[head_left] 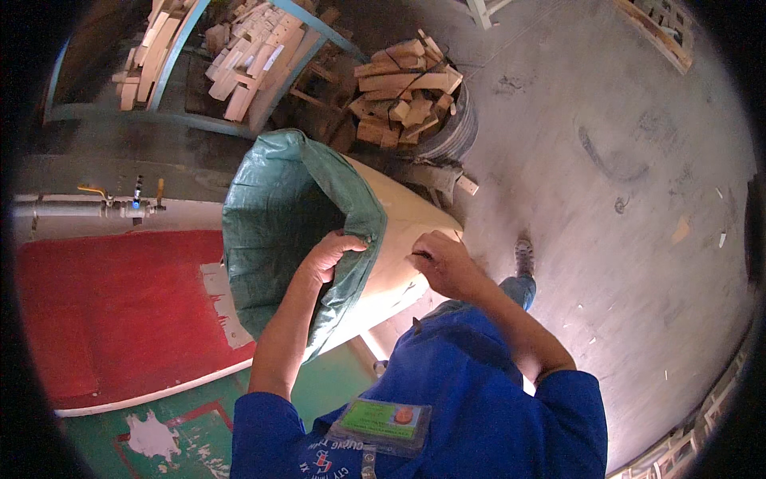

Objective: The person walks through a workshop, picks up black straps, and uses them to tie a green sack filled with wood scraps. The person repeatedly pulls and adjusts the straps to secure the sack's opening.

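A green woven plastic sack (pixel 271 231) gapes open in front of me, its dark inside facing me. Its upper edge is folded over the mouth of a large pale tan container (pixel 403 199) with smooth sides. My left hand (pixel 331 254) pinches the folded edge of the sack on its right side, thumb along the top. To the right, beside the tan wall, my right hand (pixel 448 262) is closed in a pinch. Something small and dark shows at its fingertips, too small to make out. The bottom of the sack is hidden in shadow.
Beyond the container stands a round metal bin (pixel 463 124) heaped with wood offcuts (pixel 407 88). Blue racks (pixel 171 56) with stacked wood pieces are at the far left. A pipe with valves (pixel 120 209) runs above a red panel (pixel 120 311). Grey concrete floor (pixel 606 263) spreads right.
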Tool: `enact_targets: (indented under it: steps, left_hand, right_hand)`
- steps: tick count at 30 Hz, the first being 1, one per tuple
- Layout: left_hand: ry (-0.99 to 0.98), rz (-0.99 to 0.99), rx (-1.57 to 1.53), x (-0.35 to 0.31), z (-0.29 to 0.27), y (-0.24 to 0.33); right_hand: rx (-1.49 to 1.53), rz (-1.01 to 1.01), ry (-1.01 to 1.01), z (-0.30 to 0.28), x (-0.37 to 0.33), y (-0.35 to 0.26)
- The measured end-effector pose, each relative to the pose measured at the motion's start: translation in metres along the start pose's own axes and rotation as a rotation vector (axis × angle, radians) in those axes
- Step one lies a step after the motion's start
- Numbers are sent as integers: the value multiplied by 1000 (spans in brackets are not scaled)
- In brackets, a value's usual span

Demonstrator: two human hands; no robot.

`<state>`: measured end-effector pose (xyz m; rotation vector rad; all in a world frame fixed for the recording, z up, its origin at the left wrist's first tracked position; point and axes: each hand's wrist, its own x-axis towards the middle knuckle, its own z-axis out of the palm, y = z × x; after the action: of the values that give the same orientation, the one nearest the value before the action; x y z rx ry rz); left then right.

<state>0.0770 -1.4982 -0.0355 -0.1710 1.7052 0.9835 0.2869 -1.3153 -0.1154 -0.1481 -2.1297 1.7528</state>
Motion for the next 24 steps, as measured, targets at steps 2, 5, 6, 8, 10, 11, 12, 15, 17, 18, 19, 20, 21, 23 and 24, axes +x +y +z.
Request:
enact_targets:
  steps: [2, 5, 6, 8, 10, 11, 12, 15, 17, 18, 19, 20, 21, 23, 24]
  left_hand:
    - [49, 42, 108, 0, 2, 2]
    - [81, 96, 194, -3, 4, 4]
    - [81, 115, 218, -3, 6, 8]
    - [103, 137, 288, -3, 6, 8]
    - [111, 159, 327, -4, 2, 5]
    - [108, 170, 331, -4, -2, 2]
    - [105, 181, 335, -5, -6, 0]
    - [91, 217, 389, -2, -3, 4]
    - [90, 205, 372, -2, -3, 3]
    - [89, 198, 363, -2, -3, 3]
    - [93, 209, 369, -3, -2, 4]
    - [96, 219, 375, -4, -2, 5]
    - [100, 229, 380, -5, -2, 6]
    - [93, 219, 396, -7, 0, 8]
    - [90, 214, 403, -8, 0, 9]
  right_hand:
    - [-82, -33, 26, 22, 6, 3]
    - [17, 34, 34, 48, 14, 9]
    - [24, 29, 59, 55, 18, 14]
    - [50, 55, 88, 67, 27, 18]
    - [77, 159, 81, 75, 34, 17]
    - [128, 199, 86, 78, 36, 15]
    - [179, 238, 93, 80, 39, 13]
    - [165, 263, 138, 82, 48, 16]
    - [103, 255, 142, 83, 51, 15]
    - [69, 255, 135, 82, 52, 15]
    - [34, 256, 128, 82, 53, 14]
    - [38, 243, 126, 81, 53, 13]
    - [43, 231, 124, 81, 53, 12]
    - [31, 191, 134, 83, 51, 12]
    - [15, 163, 144, 85, 51, 13]
